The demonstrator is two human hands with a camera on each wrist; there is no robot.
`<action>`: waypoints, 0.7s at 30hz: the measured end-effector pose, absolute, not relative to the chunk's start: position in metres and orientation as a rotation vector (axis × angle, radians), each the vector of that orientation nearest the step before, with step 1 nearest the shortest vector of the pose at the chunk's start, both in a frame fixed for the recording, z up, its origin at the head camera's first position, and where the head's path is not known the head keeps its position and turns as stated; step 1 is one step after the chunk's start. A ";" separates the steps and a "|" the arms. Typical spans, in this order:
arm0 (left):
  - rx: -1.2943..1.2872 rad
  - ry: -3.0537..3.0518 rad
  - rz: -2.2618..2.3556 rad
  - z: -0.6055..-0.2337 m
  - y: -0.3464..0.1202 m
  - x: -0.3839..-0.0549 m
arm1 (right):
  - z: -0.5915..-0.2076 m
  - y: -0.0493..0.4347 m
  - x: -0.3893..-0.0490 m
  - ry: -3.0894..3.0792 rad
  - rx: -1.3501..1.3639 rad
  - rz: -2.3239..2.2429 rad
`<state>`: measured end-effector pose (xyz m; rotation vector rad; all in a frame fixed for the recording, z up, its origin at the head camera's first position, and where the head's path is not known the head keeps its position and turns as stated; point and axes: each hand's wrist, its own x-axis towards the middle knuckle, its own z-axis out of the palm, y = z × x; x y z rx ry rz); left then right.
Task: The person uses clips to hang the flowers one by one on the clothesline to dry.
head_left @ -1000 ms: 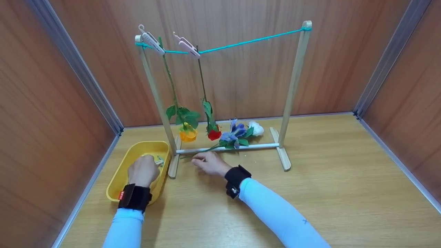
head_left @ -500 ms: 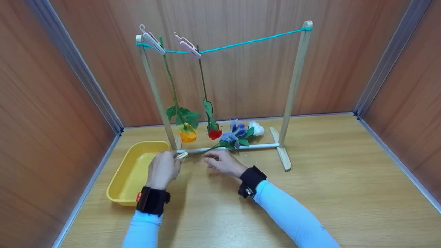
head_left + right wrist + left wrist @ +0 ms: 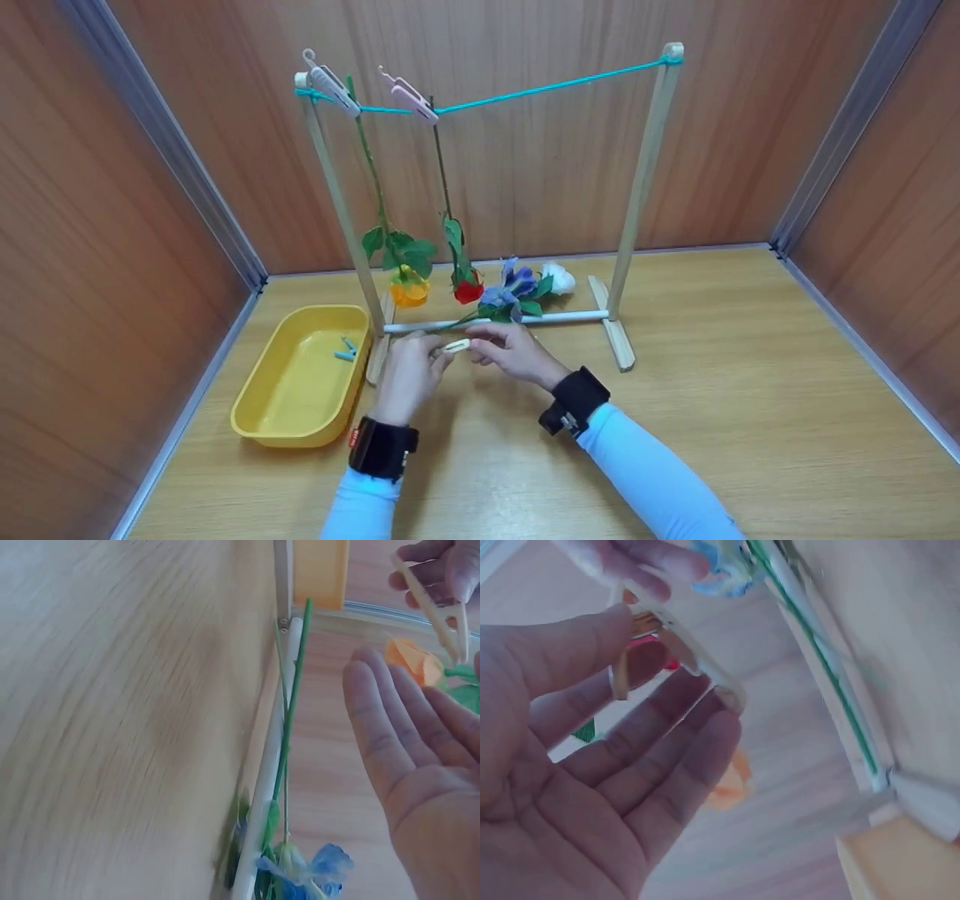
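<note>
My left hand [image 3: 409, 375] pinches a cream clothespin [image 3: 457, 346] between thumb and fingers, in front of the stand's white bottom bar [image 3: 570, 318]. In the left wrist view, the clothespin's [image 3: 705, 667] two arms stand apart around its spring. Close to its other end is my right hand [image 3: 521, 352]; its lower fingers look straight in the right wrist view, and whether its fingertips touch the clothespin is unclear. Behind the hands, a blue flower [image 3: 516, 289] and a white flower [image 3: 557, 280] lie by the bar, their green stems [image 3: 294, 705] running along it.
A yellow rose [image 3: 409, 289] and a red rose [image 3: 469, 287] hang upside down from a turquoise cord [image 3: 540, 91], clipped by a grey clothespin [image 3: 334, 91] and a pink clothespin [image 3: 412, 100]. At left stands a yellow tray [image 3: 281, 405] with a blue clothespin [image 3: 346, 351] inside.
My left hand has come out of the yellow tray and moved right, carrying the cream clothespin. My right hand has shifted right, away from the stem ends; the two hands now meet near the clothespin.
</note>
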<state>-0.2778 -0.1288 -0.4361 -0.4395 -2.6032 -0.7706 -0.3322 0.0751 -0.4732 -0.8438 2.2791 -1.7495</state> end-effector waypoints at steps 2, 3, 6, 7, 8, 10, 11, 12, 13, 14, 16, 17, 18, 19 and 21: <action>-0.458 -2.592 -0.790 -0.440 -0.122 -0.276 | -0.474 0.078 -0.329 2.266 -0.854 -1.771; -0.457 -2.593 -0.801 -0.442 -0.120 -0.275 | -0.475 0.080 -0.327 2.259 -0.855 -1.782; -0.479 -2.589 -0.810 -0.447 -0.113 -0.272 | -0.479 0.085 -0.323 2.244 -0.875 -1.811; -0.481 -2.598 -0.819 -0.448 -0.111 -0.271 | -0.480 0.086 -0.321 2.234 -0.869 -1.823; -0.480 -2.611 -0.830 -0.449 -0.109 -0.271 | -0.482 0.088 -0.320 2.232 -0.865 -1.829; -0.480 -2.633 -0.851 -0.451 -0.106 -0.270 | -0.484 0.091 -0.318 2.232 -0.861 -1.839; -0.481 -2.643 -0.865 -0.451 -0.104 -0.270 | -0.485 0.093 -0.317 2.235 -0.856 -1.841; -0.480 -2.652 -0.874 -0.452 -0.102 -0.269 | -0.486 0.095 -0.316 2.235 -0.853 -1.848; -0.476 -2.666 -0.884 -0.453 -0.101 -0.269 | -0.487 0.097 -0.315 2.234 -0.842 -1.853; -0.479 -2.674 -0.893 -0.453 -0.099 -0.269 | -0.488 0.098 -0.314 2.240 -0.831 -1.853; -0.481 -2.691 -0.909 -0.454 -0.097 -0.269 | -0.489 0.101 -0.312 2.250 -0.817 -1.848; -0.480 -2.706 -0.915 -0.455 -0.097 -0.269 | -0.489 0.103 -0.311 2.257 -0.808 -1.843; -0.481 -2.721 -0.924 -0.455 -0.096 -0.269 | -0.489 0.104 -0.310 2.266 -0.800 -1.836; -0.477 -2.736 -0.934 -0.455 -0.096 -0.269 | -0.489 0.106 -0.309 2.277 -0.785 -1.826; -0.480 -2.752 -0.947 -0.455 -0.095 -0.270 | -0.488 0.109 -0.307 2.288 -0.768 -1.819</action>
